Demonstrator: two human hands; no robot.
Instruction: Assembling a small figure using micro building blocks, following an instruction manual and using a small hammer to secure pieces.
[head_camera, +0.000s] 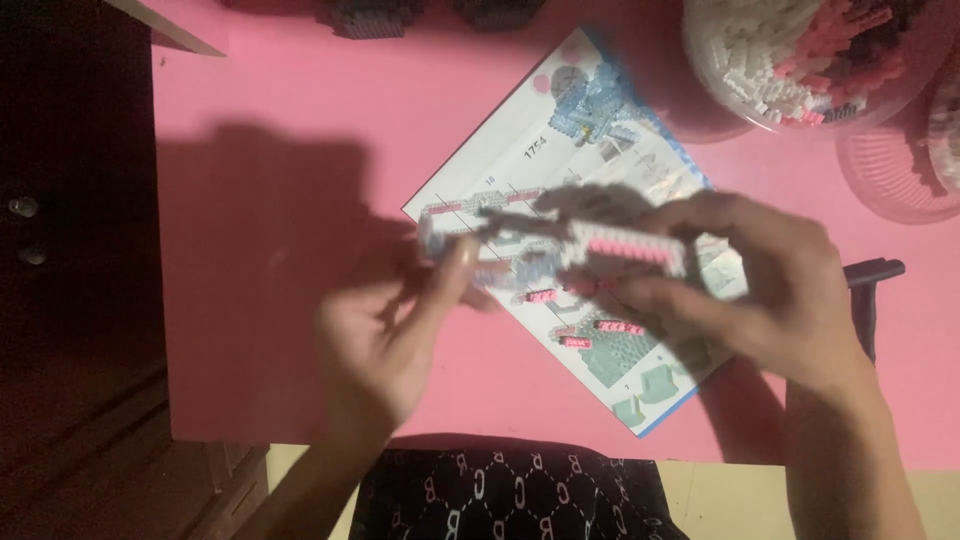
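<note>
Pink-white brick assembly (625, 248) clamped between right hand (760, 290) fingers; left hand (385, 330) fingertips pinch its other end, above instruction sheet (600, 150). Risk: uneven squeeze snaps bricks apart.

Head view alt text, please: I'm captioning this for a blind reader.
Two bare hands hold a small pink-and-white brick assembly over an open instruction booklet on a pink table. The right hand grips it; the left hand's fingers touch its left end. A bowl of loose bricks sits top right.
</note>
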